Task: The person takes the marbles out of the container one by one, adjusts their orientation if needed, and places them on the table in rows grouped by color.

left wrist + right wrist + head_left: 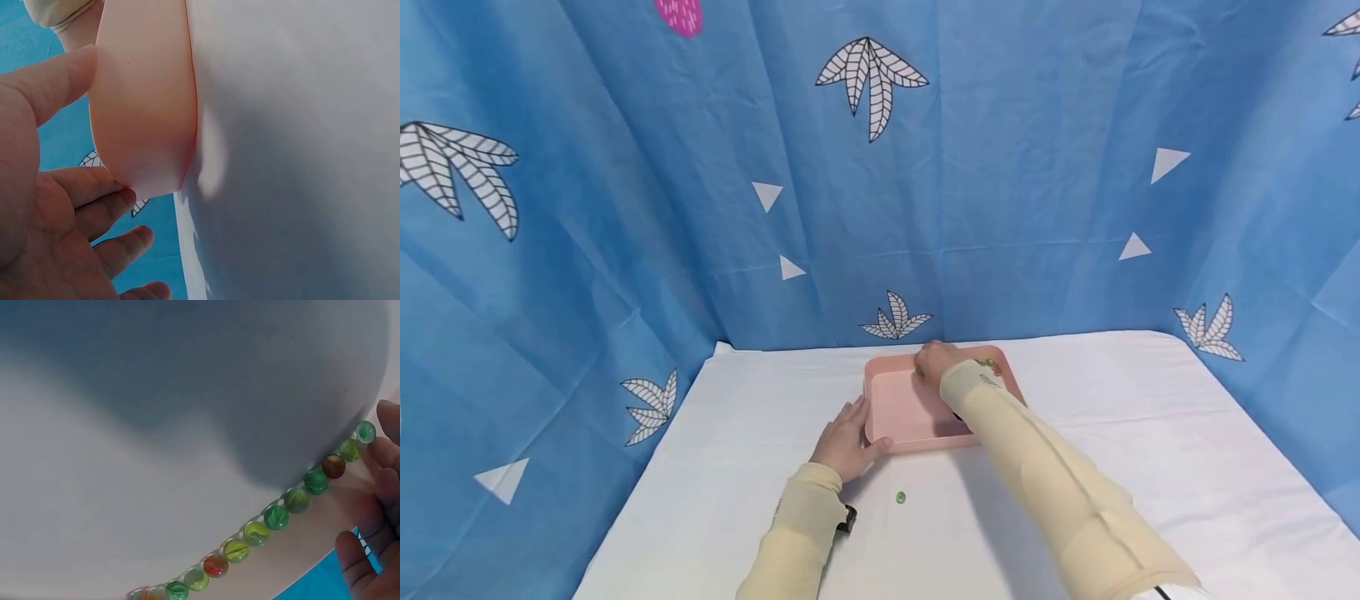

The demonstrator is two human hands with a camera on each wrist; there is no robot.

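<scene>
1. Nearest of all, two cream sleeves: the left sleeve (793, 533) comes in low, a black object (848, 518) at its cuff, while the right sleeve (1060, 492) cuts diagonally across the tray's near-right side.
2. Out in front, a lone green marble (901, 497) sits on the white cloth (1157, 433), just short of the tray's near wall.
3. Here's the left hand (844, 442), spread about the near-left corner, thumb touching the near rim, forefinger at the corner, remaining fingers fanned loosely!
4. And the pink tray (904, 408) itself, flat on the cloth, well forward by the table's far edge.
5. Over at its far wall, the right hand (936, 362): thumb and forefinger right beside the row's clear-green end marble (365, 432); pinching or merely touching, I can't tell.
6. What a line-up along that wall: a row of marbles (276, 517), green, yellow and reddish, inside the tray.
7. Behind everything, a blue curtain (1022, 167) with white leaves and triangles.
</scene>
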